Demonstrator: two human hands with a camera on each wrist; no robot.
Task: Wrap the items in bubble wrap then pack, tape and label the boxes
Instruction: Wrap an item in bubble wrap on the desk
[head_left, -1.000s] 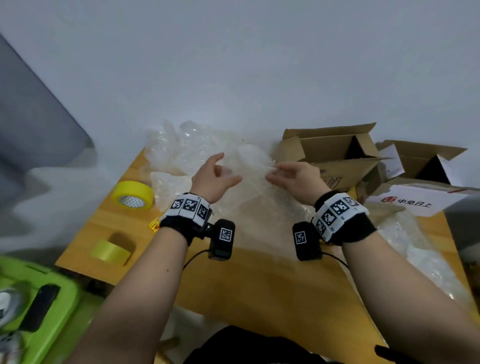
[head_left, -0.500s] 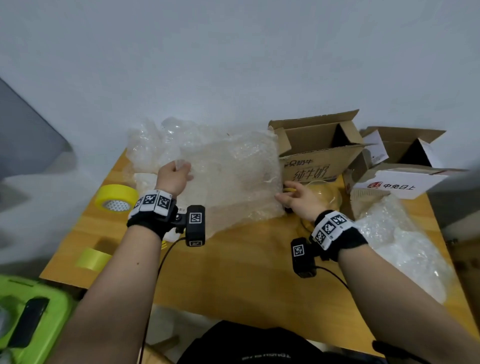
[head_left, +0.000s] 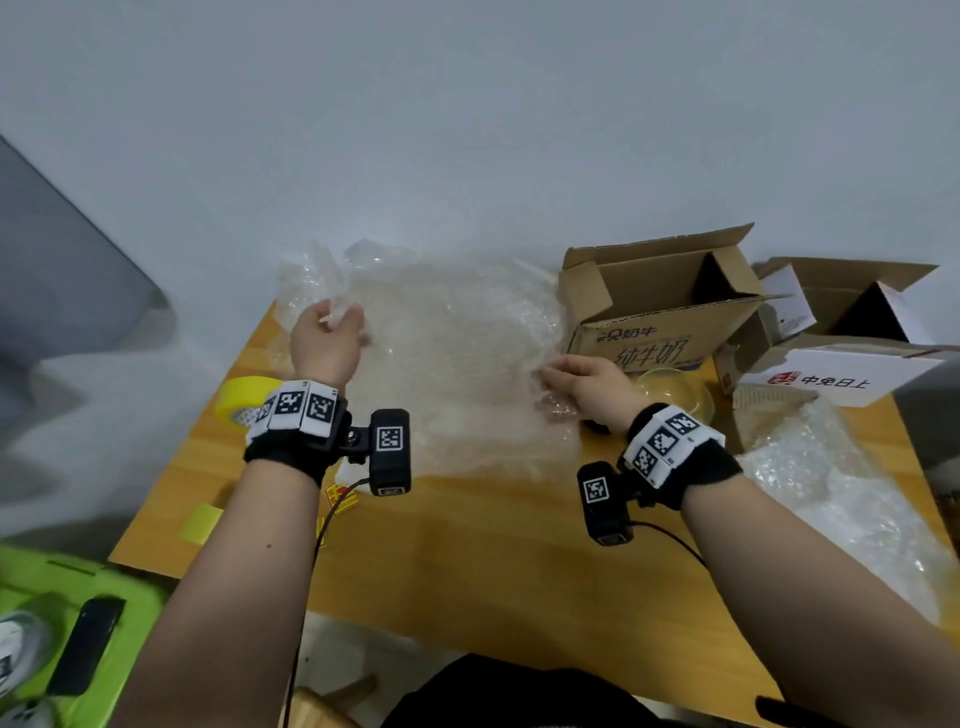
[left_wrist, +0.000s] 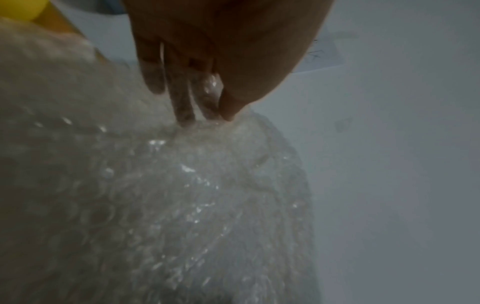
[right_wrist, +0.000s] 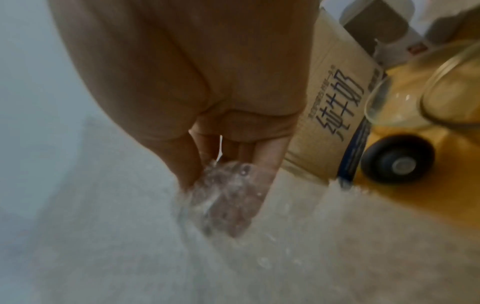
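Head view first, and a big clear sheet of bubble wrap (head_left: 457, 364) is stretched out over the back of the wooden table (head_left: 493, 561), crinkled and glinting, its far edge bunched up against the pale wall (head_left: 467, 130); right of it sits an open cardboard box (head_left: 660, 306) with dark printed characters on its side, and just in front of that a clear glass bowl (head_left: 675, 392); further right, a second open box (head_left: 852, 306), a white box with red and black print (head_left: 841, 374), and another heap of bubble wrap (head_left: 831, 499) trailing down the table's right side; over on the left edge, a yellow roll of tape (head_left: 241, 402); a green bin (head_left: 62, 623) sits low at the left, off the table.

Now the hands: the left hand (head_left: 324, 343) is raised at the sheet's far left corner, fingers (left_wrist: 182, 98) and thumb pinching the plastic; the right hand (head_left: 587, 387) is down at the sheet's right edge near the printed box, fingers (right_wrist: 233, 197) curled round a gathered fold of wrap; a small black wheel-shaped thing (right_wrist: 397, 158) lies on the table beside the bowl in the right wrist view.
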